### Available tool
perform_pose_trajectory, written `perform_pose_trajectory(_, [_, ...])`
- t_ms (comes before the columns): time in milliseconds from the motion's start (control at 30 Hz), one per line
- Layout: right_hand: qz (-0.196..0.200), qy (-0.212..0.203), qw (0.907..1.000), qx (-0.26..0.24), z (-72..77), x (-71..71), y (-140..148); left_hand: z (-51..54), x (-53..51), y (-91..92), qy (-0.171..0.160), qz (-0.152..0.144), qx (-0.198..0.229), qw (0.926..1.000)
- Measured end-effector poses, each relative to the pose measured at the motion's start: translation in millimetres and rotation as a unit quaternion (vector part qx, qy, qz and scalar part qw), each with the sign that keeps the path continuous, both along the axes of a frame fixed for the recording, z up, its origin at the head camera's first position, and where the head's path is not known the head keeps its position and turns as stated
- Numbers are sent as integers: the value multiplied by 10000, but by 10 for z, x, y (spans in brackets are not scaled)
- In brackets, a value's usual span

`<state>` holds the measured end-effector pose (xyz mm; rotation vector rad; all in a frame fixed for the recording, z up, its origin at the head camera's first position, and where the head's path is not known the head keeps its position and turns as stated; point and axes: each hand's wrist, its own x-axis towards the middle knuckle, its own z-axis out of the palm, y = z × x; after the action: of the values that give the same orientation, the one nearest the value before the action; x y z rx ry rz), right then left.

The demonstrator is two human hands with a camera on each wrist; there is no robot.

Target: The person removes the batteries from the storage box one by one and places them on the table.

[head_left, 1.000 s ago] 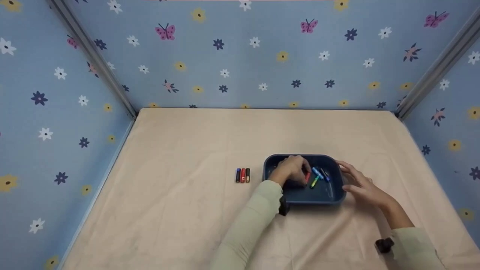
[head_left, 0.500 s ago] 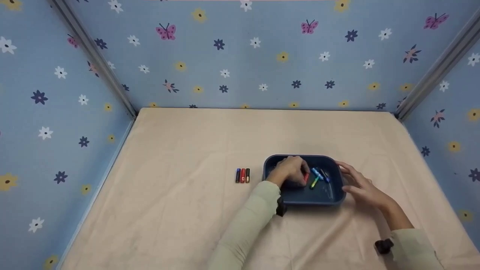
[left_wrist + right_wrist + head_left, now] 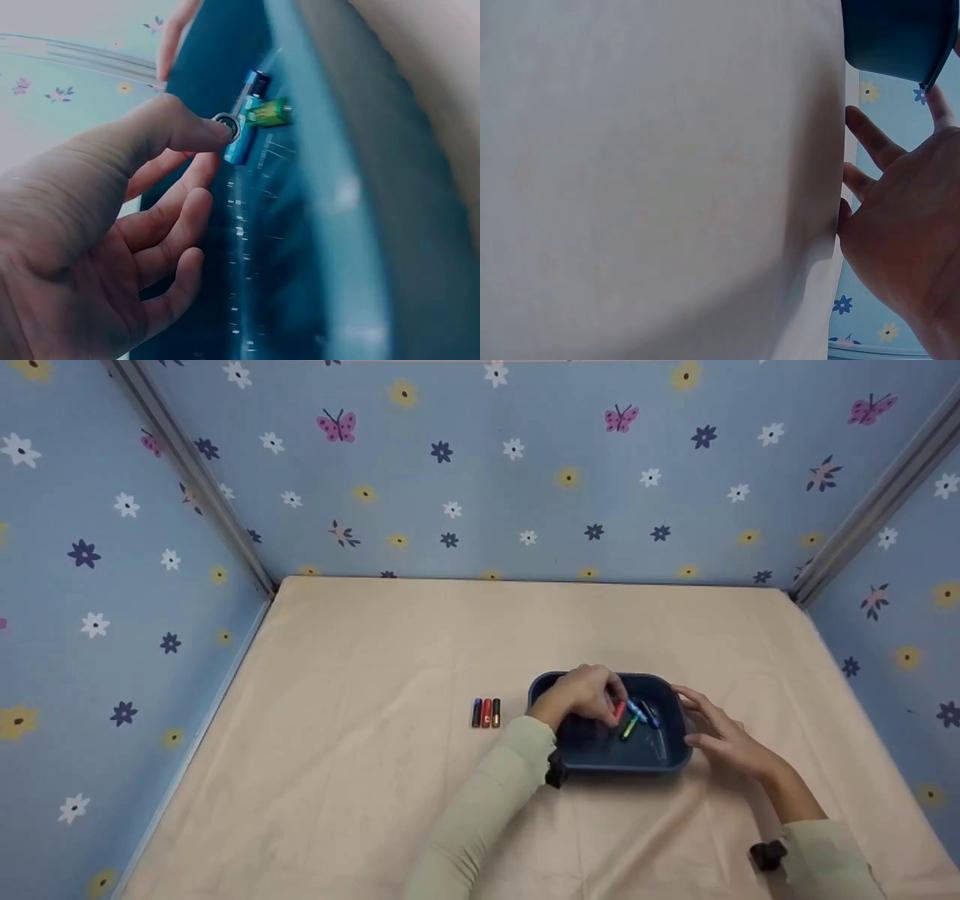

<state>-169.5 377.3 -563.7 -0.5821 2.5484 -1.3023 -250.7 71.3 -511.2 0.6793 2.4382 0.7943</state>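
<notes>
My left hand (image 3: 589,694) is inside the dark blue bin (image 3: 622,769), pinching a red battery (image 3: 619,711) between thumb and fingers. In the left wrist view, the round end of that battery shows at the thumb tip. Beside it in the bin lie a green battery (image 3: 270,112), a light blue battery (image 3: 240,142) and a dark blue battery (image 3: 650,714). At the bin's right side my right hand (image 3: 731,739) touches the rim with extended fingers. The right wrist view shows a fingertip at the bin's edge (image 3: 928,71).
Left of the bin, three batteries stand side by side in a row on the cream cloth (image 3: 360,720): a dark one (image 3: 477,712), a red one (image 3: 487,712) and a black-and-gold one (image 3: 496,712). Flowered blue panels (image 3: 480,472) enclose the table's back and sides.
My left hand has risen slightly within the bin, and the red battery it pinches shows more plainly. The right hand stays at the rim, and the row of batteries is unchanged.
</notes>
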Motion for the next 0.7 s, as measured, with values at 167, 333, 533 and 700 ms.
perform_pose_trajectory(167, [-7,-71,9999,-105,-18,-7,-1,66,-2,-12,-5,-130,369,9992])
perform_pose_trajectory(333, [-67,-106,9999,-83,-41,-10,16,69,18,-53,-80,-153,535,9984])
perform_pose_trajectory(533, [18,123,9999,-71,-57,-7,24,79,19,-133,2,-198,720,9972])
perform_pose_trajectory(700, [88,187,9997,-131,-39,-12,9,126,4,-212,56,-162,953,9953])
